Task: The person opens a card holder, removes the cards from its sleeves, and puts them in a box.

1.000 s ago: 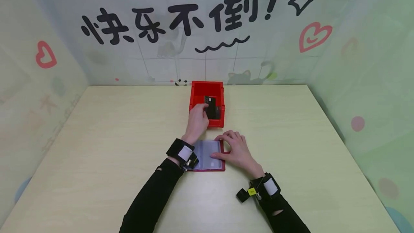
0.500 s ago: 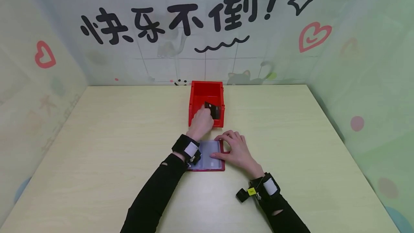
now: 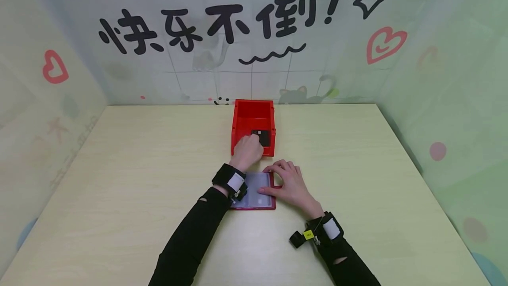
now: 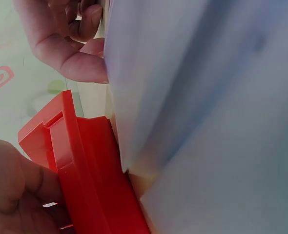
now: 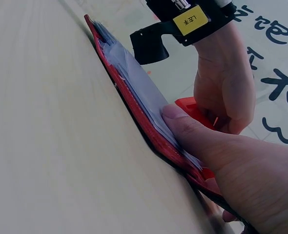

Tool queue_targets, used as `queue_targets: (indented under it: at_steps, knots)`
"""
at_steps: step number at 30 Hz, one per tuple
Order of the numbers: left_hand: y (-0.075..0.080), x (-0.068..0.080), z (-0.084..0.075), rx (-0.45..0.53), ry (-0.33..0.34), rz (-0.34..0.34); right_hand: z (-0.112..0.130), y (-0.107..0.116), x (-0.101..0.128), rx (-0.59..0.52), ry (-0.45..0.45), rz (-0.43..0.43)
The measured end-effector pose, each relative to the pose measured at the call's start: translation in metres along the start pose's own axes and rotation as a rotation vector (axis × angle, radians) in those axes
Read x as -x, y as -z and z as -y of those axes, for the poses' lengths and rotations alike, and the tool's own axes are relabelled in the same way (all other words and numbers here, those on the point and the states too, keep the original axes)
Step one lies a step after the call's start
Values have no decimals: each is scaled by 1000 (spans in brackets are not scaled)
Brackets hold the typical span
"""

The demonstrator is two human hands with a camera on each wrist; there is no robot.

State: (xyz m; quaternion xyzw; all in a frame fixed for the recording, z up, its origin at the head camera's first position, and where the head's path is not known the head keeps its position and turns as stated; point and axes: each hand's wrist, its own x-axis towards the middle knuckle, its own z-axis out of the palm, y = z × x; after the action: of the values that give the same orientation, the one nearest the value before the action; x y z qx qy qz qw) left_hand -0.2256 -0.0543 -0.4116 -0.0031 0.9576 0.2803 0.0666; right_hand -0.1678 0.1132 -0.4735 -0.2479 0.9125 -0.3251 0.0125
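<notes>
My left hand reaches over the front wall of a red plastic box, its curled fingers at the left edge of a black card inside. Its fingertips are hidden, in the head view by the hand and in the left wrist view by the box wall. Below the box lies an open card holder with a red cover and clear plastic sleeves. My right hand grips its right edge. In the right wrist view the thumb presses on the sleeves while fingers hold the cover.
The box stands near the back edge of a pale wooden table. Behind it rises a printed backdrop with large black lettering, and side panels flank the table. Black camera straps circle both wrists.
My left hand has shifted slightly to the right and turned downward into the box. The black card, earlier standing higher, now sits lower and flatter. My right hand and the card holder stay put.
</notes>
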Motion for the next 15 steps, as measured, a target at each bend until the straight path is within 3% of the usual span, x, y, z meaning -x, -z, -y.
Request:
queue_targets:
  at_steps: [8,15]
  knots:
    - [4,9,1,29,-70,-56,1,1,0,-4,11,-9]
    - [17,33,2,188,-137,-128,1,0,0,-11,7,-12]
